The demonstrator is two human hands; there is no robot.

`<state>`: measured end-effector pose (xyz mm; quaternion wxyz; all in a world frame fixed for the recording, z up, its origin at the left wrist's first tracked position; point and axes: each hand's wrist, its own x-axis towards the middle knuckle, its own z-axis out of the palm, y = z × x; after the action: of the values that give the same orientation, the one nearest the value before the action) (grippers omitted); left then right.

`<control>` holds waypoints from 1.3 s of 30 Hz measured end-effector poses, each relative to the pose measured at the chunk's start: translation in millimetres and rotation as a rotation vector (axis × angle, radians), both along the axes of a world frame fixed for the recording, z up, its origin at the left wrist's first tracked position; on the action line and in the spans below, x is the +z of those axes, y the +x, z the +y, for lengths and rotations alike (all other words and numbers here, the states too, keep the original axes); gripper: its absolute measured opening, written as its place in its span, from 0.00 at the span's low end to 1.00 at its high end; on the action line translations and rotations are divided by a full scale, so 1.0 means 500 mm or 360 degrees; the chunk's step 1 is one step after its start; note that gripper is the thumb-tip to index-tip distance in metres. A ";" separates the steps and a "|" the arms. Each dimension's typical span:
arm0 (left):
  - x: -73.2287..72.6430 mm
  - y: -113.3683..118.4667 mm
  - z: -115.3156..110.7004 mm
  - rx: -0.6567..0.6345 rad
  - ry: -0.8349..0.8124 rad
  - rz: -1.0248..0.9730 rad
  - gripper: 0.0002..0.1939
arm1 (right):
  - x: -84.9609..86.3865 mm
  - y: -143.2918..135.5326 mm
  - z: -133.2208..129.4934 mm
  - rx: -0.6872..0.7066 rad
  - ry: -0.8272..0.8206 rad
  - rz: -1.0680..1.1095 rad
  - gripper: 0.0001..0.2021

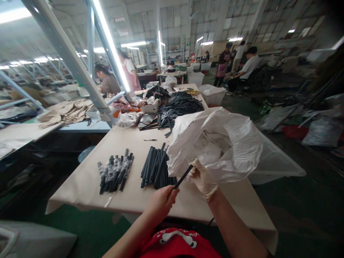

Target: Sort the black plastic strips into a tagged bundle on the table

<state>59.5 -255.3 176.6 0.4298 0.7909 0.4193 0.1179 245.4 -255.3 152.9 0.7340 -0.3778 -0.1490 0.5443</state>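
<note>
A black strip (183, 177) slants between my hands above the table (129, 205). My left hand (161, 202), bare, is closed around its lower end. My right hand (202, 179) wears a pale glove; its fingers are pinched at the strip's upper end, beside the opening of a big white sack (236, 143). Loose black strips (154, 167) lie in a pile just beyond my left hand. Farther left are several black bundles (114, 173) wrapped in clear plastic.
A large heap of black strips (182, 104) covers the table's far part, near plastic bags (127, 119). A pen (150, 139) lies mid-table. A metal post (72, 53) rises at left. A translucent bin (276, 157) stands right. Several people are in the background.
</note>
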 end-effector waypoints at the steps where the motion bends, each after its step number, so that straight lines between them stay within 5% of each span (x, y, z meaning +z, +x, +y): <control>1: -0.002 0.002 -0.001 0.0011 0.0024 0.0019 0.20 | 0.000 0.000 0.000 -0.0018 -0.0017 -0.0034 0.15; 7: -0.017 0.009 0.011 0.0031 -0.0077 0.0128 0.20 | 0.006 0.009 -0.017 -0.0044 -0.0071 -0.0598 0.12; 14: -0.018 0.007 0.048 -0.0104 -0.0751 -0.0170 0.15 | -0.015 -0.041 -0.039 0.0526 -0.0137 -0.0640 0.14; 18: -0.029 -0.001 0.063 0.0114 -0.0419 -0.0167 0.17 | -0.031 -0.065 -0.030 0.0302 -0.0194 -0.0595 0.15; 23: -0.027 -0.012 0.082 0.0260 -0.0099 -0.0203 0.20 | -0.025 -0.078 -0.014 0.0656 -0.0004 -0.0819 0.17; 28: -0.038 -0.019 0.095 0.0292 -0.0156 -0.0124 0.18 | -0.007 -0.097 0.035 0.0333 0.0047 -0.0152 0.23; 33: -0.048 -0.042 0.119 0.0444 -0.0202 -0.0198 0.16 | -0.024 -0.154 0.077 0.0619 0.0006 -0.0097 0.22; 37: -0.072 -0.078 0.140 0.0397 -0.0315 -0.0137 0.16 | -0.035 -0.186 0.121 0.0337 -0.0031 0.0084 0.25; 39: -0.095 -0.096 0.157 0.0447 -0.0289 -0.0173 0.17 | -0.047 -0.220 0.140 0.0465 -0.0066 0.0055 0.23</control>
<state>11.2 -177.0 128.9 0.5009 0.6748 0.5108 0.1811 135.6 -185.5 129.3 0.6413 -0.3579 -0.1785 0.6548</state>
